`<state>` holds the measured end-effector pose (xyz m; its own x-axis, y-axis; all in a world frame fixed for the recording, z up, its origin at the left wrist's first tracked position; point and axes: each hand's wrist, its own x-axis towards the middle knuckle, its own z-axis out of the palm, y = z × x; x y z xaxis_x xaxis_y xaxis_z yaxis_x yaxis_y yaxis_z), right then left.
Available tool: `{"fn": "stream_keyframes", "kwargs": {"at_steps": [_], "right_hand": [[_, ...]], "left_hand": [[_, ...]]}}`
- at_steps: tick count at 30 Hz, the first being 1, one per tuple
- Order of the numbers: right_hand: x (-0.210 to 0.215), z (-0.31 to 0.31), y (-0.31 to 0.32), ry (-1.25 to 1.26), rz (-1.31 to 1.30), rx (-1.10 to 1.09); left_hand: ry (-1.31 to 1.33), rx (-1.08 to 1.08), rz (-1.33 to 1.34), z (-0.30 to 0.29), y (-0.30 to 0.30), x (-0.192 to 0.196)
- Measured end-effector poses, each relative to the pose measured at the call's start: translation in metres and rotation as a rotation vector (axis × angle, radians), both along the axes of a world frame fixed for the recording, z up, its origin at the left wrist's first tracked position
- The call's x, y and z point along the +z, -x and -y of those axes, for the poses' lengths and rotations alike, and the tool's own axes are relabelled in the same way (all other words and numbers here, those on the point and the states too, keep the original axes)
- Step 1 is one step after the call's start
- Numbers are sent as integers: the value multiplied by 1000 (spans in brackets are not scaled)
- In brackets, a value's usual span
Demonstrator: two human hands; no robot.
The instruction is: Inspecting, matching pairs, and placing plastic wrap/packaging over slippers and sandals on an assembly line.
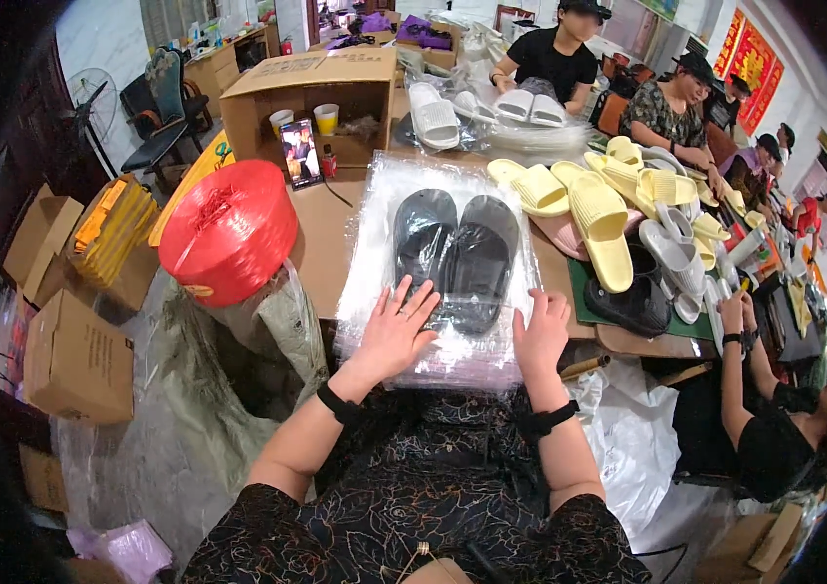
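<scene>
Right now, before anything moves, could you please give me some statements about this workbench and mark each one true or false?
1. The left hand lies flat on the clear plastic packaging. True.
2. The right hand is holding a yellow slipper. False: it is at the packaging's right side, with no slipper.
3. Two black slippers lie side by side. True.
4. The red roll is right of them. False: it is on their left.
5. Yellow slippers lie right of the black pair. True.
</scene>
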<state>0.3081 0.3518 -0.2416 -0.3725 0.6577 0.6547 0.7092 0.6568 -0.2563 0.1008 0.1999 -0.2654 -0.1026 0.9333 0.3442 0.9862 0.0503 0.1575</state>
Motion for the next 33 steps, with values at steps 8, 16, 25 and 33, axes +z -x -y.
{"fn": "stream_keyframes", "kwargs": {"at_steps": [8, 16, 25, 33], "right_hand": [[-5, 22, 40, 253, -72, 252], [-26, 11, 42, 317, -138, 223], [-39, 3, 40, 282, -156, 213], [-5, 5, 18, 563, -530, 230]], "left_hand": [[-238, -42, 383, -8, 9, -10], [-252, 546, 396, -16, 3, 9], [49, 282, 1021, -40, 41, 30], [-316, -124, 1808, -25, 5, 26]]}}
